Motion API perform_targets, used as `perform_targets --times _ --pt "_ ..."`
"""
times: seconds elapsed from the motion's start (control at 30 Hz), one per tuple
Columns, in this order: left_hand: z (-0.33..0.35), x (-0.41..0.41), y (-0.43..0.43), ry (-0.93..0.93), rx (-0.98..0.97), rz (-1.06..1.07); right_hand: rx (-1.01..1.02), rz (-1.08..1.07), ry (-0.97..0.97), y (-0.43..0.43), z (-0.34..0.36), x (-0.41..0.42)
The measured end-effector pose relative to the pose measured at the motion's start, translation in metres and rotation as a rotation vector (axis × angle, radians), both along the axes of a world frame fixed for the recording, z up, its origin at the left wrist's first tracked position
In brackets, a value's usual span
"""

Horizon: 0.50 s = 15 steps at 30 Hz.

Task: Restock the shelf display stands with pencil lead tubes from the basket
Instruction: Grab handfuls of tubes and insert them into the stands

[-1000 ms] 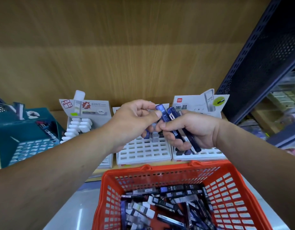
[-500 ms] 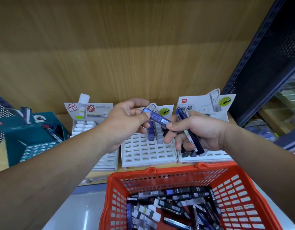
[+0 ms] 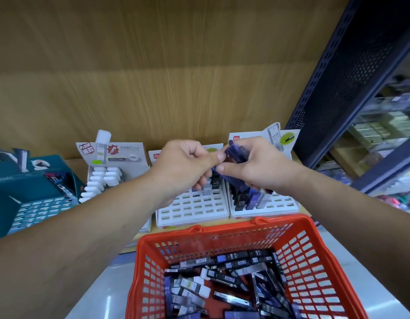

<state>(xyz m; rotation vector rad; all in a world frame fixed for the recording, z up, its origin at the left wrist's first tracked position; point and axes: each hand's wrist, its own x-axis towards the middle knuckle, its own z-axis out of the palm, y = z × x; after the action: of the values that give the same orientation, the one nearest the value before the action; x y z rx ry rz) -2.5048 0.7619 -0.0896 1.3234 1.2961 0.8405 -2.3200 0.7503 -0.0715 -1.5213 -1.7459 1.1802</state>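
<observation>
My right hand (image 3: 257,166) grips a small bunch of blue pencil lead tubes (image 3: 236,155) above the white display stands. My left hand (image 3: 183,166) meets it from the left, with thumb and curled fingers pinching the end of one blue tube (image 3: 216,169) in that bunch. Below the hands, the middle stand (image 3: 194,207) holds a few grey tubes at its back and has many bare slots. The right stand (image 3: 277,203) holds several dark and blue tubes. The orange basket (image 3: 298,245) at the bottom contains a loose pile of tubes (image 3: 234,279).
A left white stand (image 3: 111,178) carries white-capped tubes. A teal display box (image 3: 31,192) sits at the far left. The wooden back panel (image 3: 153,77) rises behind the stands. A dark perforated shelf upright (image 3: 351,72) stands on the right, with blurred goods beyond it.
The hands have come together again and risen a little. The tube my left hand held out to the left half a second ago is now back against the bunch in my right hand.
</observation>
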Motion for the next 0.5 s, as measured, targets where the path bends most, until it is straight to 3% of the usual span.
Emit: perform_targets --times 0.17,0.33,0.5 --pt "0.018 0.012 -0.02 -0.102 -0.062 -0.069 0.021 -0.205 0.03 -0.029 0.009 0.019" --pt "0.005 0.005 -0.038 0.218 -0.058 -0.253 0.09 -0.486 0.014 -0.057 0.001 0.06" --pt "-0.005 0.011 -0.048 0.405 0.022 -0.35 0.168 -0.689 0.034 -0.058 -0.012 0.087"
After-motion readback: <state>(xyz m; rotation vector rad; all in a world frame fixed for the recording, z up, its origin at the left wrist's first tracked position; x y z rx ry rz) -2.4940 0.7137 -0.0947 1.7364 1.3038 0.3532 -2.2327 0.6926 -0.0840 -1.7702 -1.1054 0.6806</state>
